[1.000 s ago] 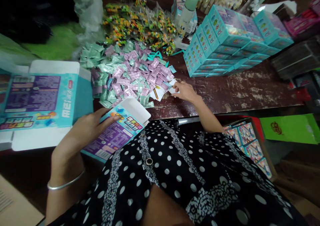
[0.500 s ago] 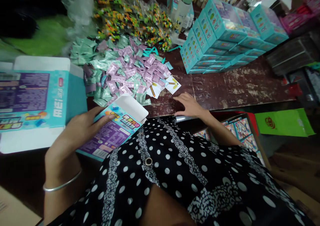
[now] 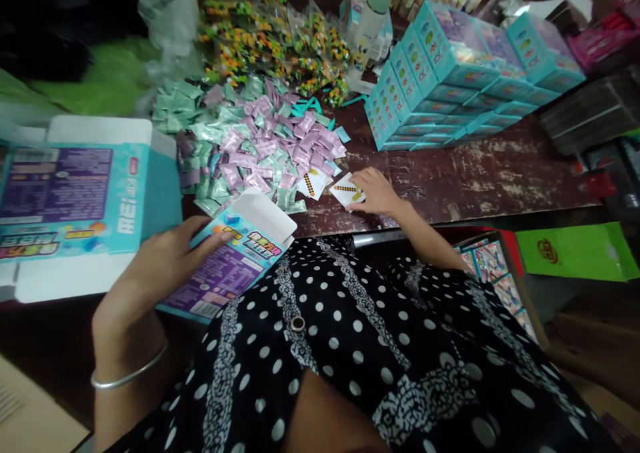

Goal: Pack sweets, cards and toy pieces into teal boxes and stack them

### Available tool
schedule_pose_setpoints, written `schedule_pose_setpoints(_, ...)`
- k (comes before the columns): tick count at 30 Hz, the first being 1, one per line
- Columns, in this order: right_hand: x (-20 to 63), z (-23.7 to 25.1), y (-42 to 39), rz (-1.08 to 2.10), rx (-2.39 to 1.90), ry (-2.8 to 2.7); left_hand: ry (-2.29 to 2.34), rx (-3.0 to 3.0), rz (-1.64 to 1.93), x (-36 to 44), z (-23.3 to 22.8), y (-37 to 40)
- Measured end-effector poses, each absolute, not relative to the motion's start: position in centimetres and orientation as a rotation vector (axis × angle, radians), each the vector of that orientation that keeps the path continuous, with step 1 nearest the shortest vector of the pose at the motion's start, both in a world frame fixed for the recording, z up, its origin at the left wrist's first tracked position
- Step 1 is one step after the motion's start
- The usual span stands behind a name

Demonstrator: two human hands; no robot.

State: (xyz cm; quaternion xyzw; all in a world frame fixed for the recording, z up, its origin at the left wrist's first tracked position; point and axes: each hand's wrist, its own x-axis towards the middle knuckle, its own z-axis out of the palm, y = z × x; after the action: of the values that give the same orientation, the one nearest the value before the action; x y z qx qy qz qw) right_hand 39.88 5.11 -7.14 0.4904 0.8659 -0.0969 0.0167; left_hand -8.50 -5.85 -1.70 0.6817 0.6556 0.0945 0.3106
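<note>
My left hand (image 3: 163, 256) grips a small turquoise and purple printed box (image 3: 230, 259), thumb across its printed face; a white flap stands open at the upper end. The fingers beneath are hidden. My right hand (image 3: 375, 191) has its fingertips on the right edge of a small white card (image 3: 344, 189) with a pickaxe-like picture, near the table's front edge. Beside it lies a similar white card (image 3: 311, 182), partly against a heap of small pink and green sachets (image 3: 260, 139).
Flat, unfilled cartons (image 3: 90, 193) lie to the left. Clear bags of orange and green pieces (image 3: 270, 36) sit behind the sachets. Stacked turquoise boxes (image 3: 445, 73) stand at back right, near a bottle (image 3: 375, 19). An open carton of packs (image 3: 495, 259) is below the table (image 3: 475, 179).
My right hand has moved onto the nearer white card, which has shifted slightly toward me. My left hand keeps its hold on the box. The view has shifted a little.
</note>
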Motion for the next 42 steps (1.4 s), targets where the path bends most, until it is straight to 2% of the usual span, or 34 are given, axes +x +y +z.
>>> schedule_pose_setpoints(6, 40.4, -7.5, -3.9, -0.349, 1.457, 2.648, 1.798, 1.721, 0.066, -7.8, -1.5, -4.9)
schedule_pose_setpoints(13, 39.3, -8.0, -3.6, -0.556, 1.603, 2.918, 1.909, 1.636, 0.034, -8.2, 0.0, -7.2)
schedule_pose_setpoints(17, 36.8, -6.3, 0.8, -0.123, 1.952, 2.964, 1.968, 1.59, -0.036, -8.2, 0.9, -8.5)
schedule_pose_setpoints(19, 35.0, -5.6, 3.8, 0.111, 1.928, 3.0, 1.977, 1.578, -0.063, -8.1, 1.2, -8.8)
schedule_pose_setpoints(22, 31.8, -5.7, 7.9, 0.238, 1.692, 3.094, 1.986, 1.565, -0.047, -8.1, 1.5, -9.1)
schedule_pose_setpoints(26, 28.2, -7.3, 10.6, 0.137, 1.26, 3.079, 1.989, 1.533, 0.003, -8.6, 1.4, -9.2)
schedule_pose_setpoints(29, 27.0, -8.4, 11.0, 0.097, 1.119, 2.999, 1.974, 1.537, 0.082, -9.0, 1.1, -8.9)
schedule_pose_setpoints(36, 27.2, -8.5, 11.9, -0.007, 1.129, 2.977, 1.996, 1.53, 0.171, -8.4, 1.9, -7.3)
schedule_pose_setpoints(40, 28.1, -5.1, 12.5, -0.077, 1.322, 3.092, 2.02, 1.55, 0.271, -7.7, 2.2, -6.2)
schedule_pose_setpoints(42, 28.4, -2.4, 12.9, -0.216, 1.467, 3.16, 2.013, 1.565, 0.337, -7.4, 2.0, -5.3)
